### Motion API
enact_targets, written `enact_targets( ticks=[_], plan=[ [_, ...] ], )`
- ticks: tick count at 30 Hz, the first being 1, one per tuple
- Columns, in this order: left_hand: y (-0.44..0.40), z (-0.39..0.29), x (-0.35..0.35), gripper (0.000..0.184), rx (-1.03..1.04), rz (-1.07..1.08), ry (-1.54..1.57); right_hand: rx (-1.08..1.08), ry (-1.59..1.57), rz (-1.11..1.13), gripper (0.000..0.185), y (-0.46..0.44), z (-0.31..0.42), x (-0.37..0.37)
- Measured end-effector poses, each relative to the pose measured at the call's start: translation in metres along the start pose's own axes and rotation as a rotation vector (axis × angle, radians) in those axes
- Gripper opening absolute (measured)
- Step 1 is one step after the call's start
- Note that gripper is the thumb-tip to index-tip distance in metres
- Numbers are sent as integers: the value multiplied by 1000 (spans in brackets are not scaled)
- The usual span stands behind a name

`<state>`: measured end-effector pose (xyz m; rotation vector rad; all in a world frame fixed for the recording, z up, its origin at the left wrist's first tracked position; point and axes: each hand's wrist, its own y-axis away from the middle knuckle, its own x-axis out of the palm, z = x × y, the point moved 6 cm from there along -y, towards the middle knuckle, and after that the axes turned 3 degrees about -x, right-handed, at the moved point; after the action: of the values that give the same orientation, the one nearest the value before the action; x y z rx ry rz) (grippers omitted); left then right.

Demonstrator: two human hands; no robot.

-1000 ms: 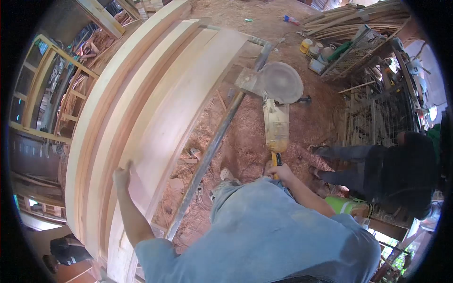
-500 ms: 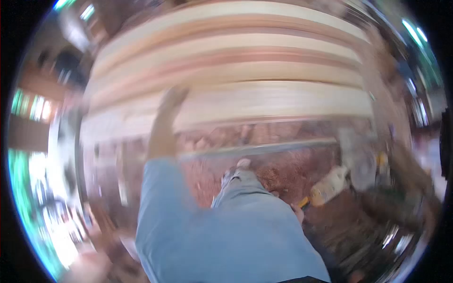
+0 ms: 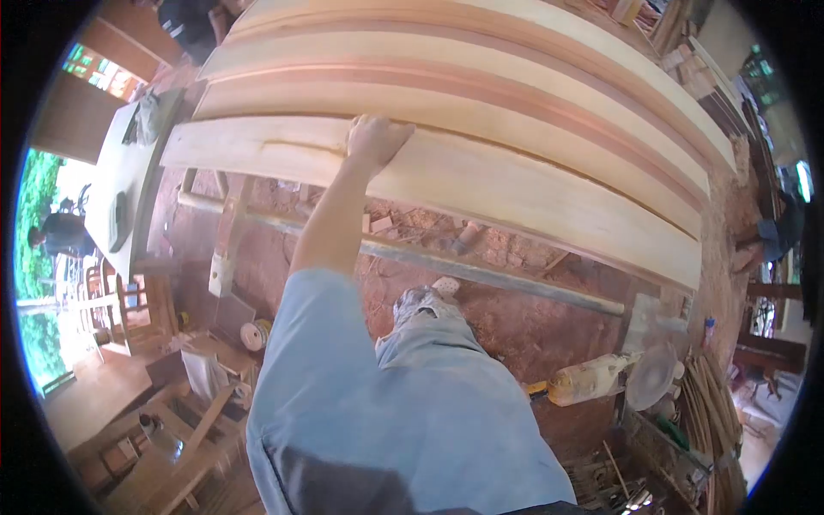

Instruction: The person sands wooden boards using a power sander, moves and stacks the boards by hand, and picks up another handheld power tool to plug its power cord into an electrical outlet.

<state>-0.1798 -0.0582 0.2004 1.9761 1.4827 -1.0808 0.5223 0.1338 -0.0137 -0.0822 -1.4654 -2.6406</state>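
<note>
My left hand [image 3: 375, 142] is closed on the far edge of the nearest wooden board [image 3: 515, 193], its fingers curled over the edge. This long pale plank has a brown streak near its left end. Behind it, several similar boards [image 3: 481, 103] lie side by side, pale wood alternating with reddish bands. My right hand is hidden beyond my blue shirt. On that side is a yellow-ended tool with a pale, bottle-like body [image 3: 592, 378], close to a round translucent disc [image 3: 652, 378].
A metal pipe [image 3: 489, 275] runs below the boards, above a dusty floor with wood scraps. A white-topped table [image 3: 112, 184] stands left. Wooden frames [image 3: 184, 429] fill the lower left, and thin sticks [image 3: 711, 399] the lower right. Other people are at the left and right edges.
The view has turned and sharpened from heavy blur. My left hand has moved right and up along the boards and now grips the nearest one. The bit of right hand seen earlier is now hidden.
</note>
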Motion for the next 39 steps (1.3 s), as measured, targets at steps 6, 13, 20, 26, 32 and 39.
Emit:
enact_targets(
  ticks=[6,13,20,26,32,39],
  plan=[
    [-5,-96,92,51,250,144,-183,-76,86,111,22,-25,-19,18],
    [19,-289,178,59,560,422,-69,-206,-67,-139,22,8,45,58],
    [39,-356,213,67,314,395,-79,-374,193,-183,27,0,73,39],
    [37,-356,254,83,205,353,13,-323,344,-271,33,19,108,19],
    [20,-359,286,69,358,291,-280,-142,230,-133,37,32,121,-25],
    [4,-382,311,66,279,392,-185,-239,98,-207,19,2,116,-30]
  ],
)
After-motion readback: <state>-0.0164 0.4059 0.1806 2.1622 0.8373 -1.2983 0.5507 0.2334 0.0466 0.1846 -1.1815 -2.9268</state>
